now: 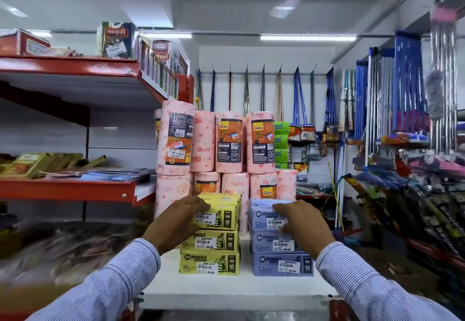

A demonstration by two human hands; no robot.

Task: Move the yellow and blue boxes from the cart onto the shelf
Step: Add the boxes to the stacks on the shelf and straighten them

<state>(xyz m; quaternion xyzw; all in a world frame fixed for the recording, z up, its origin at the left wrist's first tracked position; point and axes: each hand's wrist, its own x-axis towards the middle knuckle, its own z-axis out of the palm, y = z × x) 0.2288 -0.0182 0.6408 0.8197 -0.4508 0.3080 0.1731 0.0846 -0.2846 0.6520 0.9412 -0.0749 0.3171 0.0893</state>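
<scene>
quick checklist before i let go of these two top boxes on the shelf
1. Left hand on the top yellow box: ok.
2. Right hand on the top blue box: ok.
3. Yellow stack squared up: not ok, top box sits skewed against the two below.
4. Blue stack squared up: cannot tell, hand covers it.
5. Clear of the pink towel rolls behind: cannot tell.
6. Bare white shelf in front: ok.
</scene>
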